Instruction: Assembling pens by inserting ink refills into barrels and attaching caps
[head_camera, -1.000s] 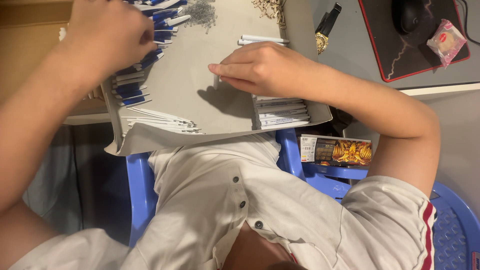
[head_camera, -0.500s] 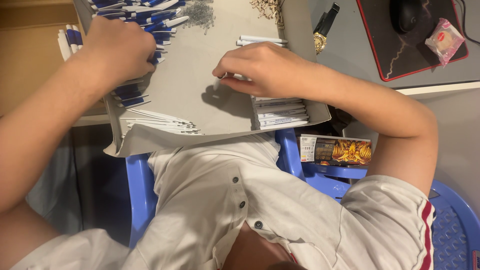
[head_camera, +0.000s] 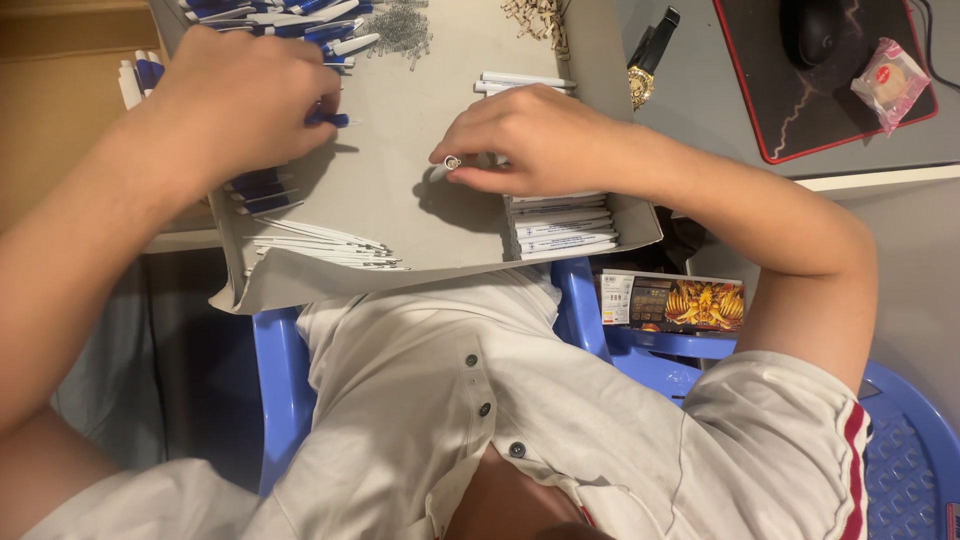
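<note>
The grey cardboard tray (head_camera: 400, 200) lay across the person's lap against the counter (head_camera: 720, 110), and it carried everything in hand: a heap of blue-and-white pen parts (head_camera: 270, 20) at its far left corner, thin white refills (head_camera: 320, 245) fanned along the near left edge, a stack of white pen barrels (head_camera: 560, 225) at the right wall, and a scatter of small metal springs (head_camera: 395, 30) near the top. Against half a second before, the left hand (head_camera: 235, 100) had drawn down and inward off the blue heap — its fingers were closed on a small blue pen piece (head_camera: 330, 120), whose tip alone showed past the knuckles. The right hand (head_camera: 530, 140) had hardly shifted; it rested over the barrel stack, thumb and forefinger pinched shut on a white pen barrel (head_camera: 447, 165) with its open end turned toward the left hand. The two pieces had come nearer but stayed apart over bare cardboard, which I judged to mean a fresh part had just been picked and the pair was ready to be brought together. Off to the right on the counter sat a wristwatch (head_camera: 645, 60), a dark mouse (head_camera: 810, 30) on its mat and a wrapped snack (head_camera: 890, 80) — all untouched.
</note>
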